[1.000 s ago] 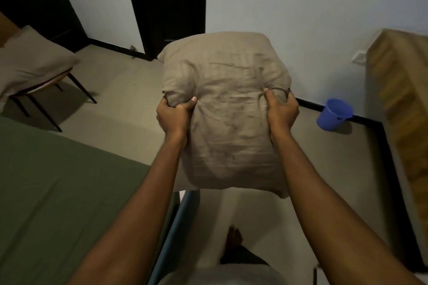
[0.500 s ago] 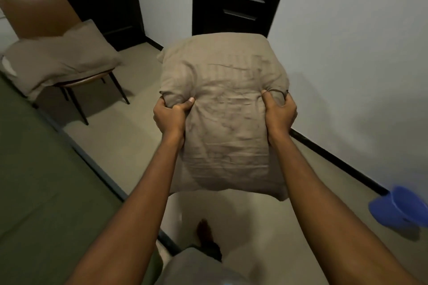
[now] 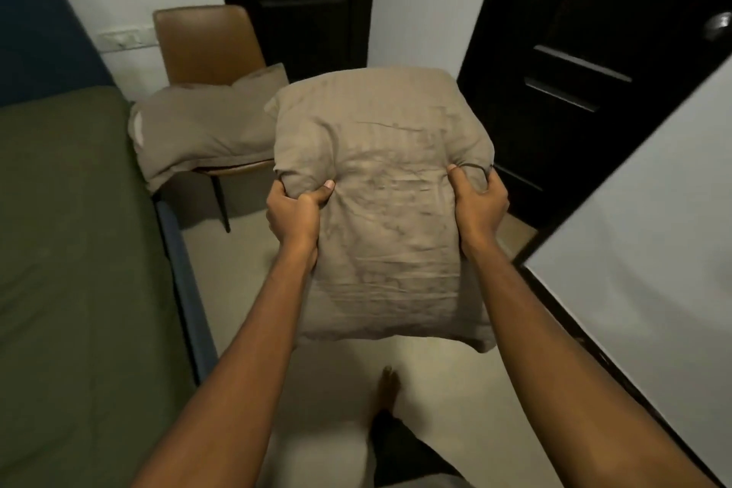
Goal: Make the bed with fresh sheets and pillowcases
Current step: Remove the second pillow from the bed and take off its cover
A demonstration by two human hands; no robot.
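Observation:
I hold a pillow in a tan pillowcase (image 3: 380, 218) upright in the air in front of me. My left hand (image 3: 295, 216) grips its left edge and my right hand (image 3: 477, 200) grips its right edge, thumbs on the near face. The loose open end of the pillowcase hangs below my hands. At the left lies the bed (image 3: 75, 250) under an olive green sheet, with a dark blue headboard (image 3: 43, 36) behind it. A second tan pillow (image 3: 198, 135) rests on a brown chair (image 3: 208, 42) beside the bed.
Two dark doors stand ahead: one (image 3: 301, 0) behind the chair, another (image 3: 586, 63) at the right with a round knob. A white wall (image 3: 641, 226) runs along the right. Beige floor (image 3: 233, 289) lies between bed and wall. My bare foot (image 3: 390, 384) is below the pillow.
My view has swung left: the chair, bed and headboard moved toward the centre and the blue bucket has left the frame. Both hands keep the same grip on the pillow.

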